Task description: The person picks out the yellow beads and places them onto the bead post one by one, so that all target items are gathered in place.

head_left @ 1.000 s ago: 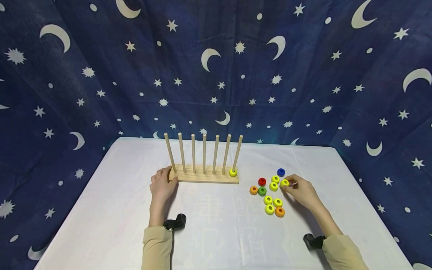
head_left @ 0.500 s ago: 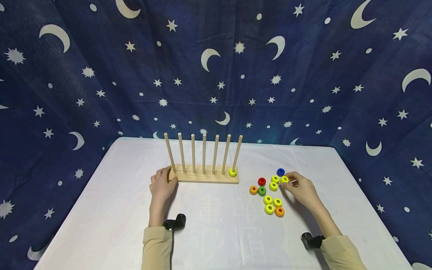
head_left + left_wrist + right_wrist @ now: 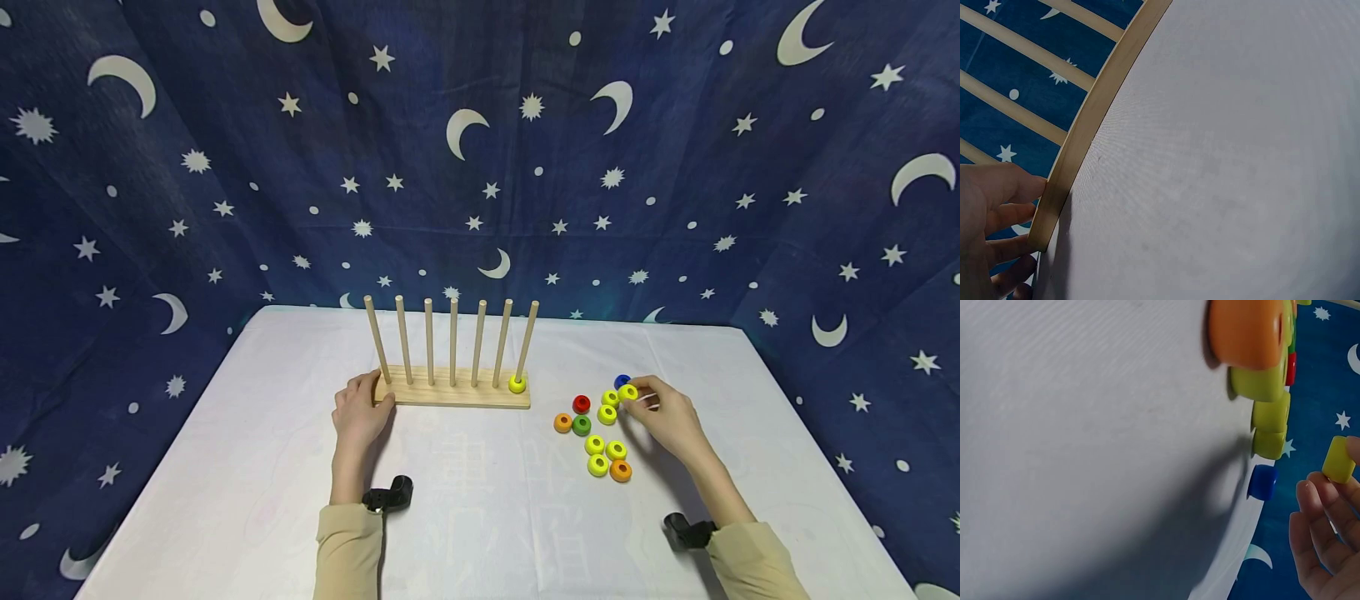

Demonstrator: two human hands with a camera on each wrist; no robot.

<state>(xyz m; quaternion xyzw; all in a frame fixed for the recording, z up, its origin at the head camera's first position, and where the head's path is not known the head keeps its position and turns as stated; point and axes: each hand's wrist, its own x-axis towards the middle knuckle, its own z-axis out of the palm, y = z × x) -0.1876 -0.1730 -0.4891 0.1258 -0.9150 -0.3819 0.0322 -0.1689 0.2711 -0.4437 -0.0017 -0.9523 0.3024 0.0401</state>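
My left hand (image 3: 362, 411) grips the left end of a wooden base (image 3: 450, 398) that carries a row of several upright pegs. In the left wrist view the thumb and fingers lie around the end of that base (image 3: 1079, 134). A yellow bead (image 3: 517, 384) sits at the foot of the rightmost peg (image 3: 527, 342). My right hand (image 3: 670, 419) pinches another yellow bead (image 3: 627, 392) between thumb and fingertip. The right wrist view has this held bead (image 3: 1339, 460) raised off the table, near the blue bead (image 3: 1263, 482).
Left of the right hand lie several loose yellow beads (image 3: 607, 414), a red bead (image 3: 581, 404), a green bead (image 3: 581, 426), and two orange beads (image 3: 620, 471). A white cloth (image 3: 480, 517) covers the table. Behind it hangs a dark blue star-patterned curtain (image 3: 420, 167).
The yellow bead in my right hand has risen and shifted slightly to the left, now partly covering the blue bead in the head view. My left hand and the peg base stay put.
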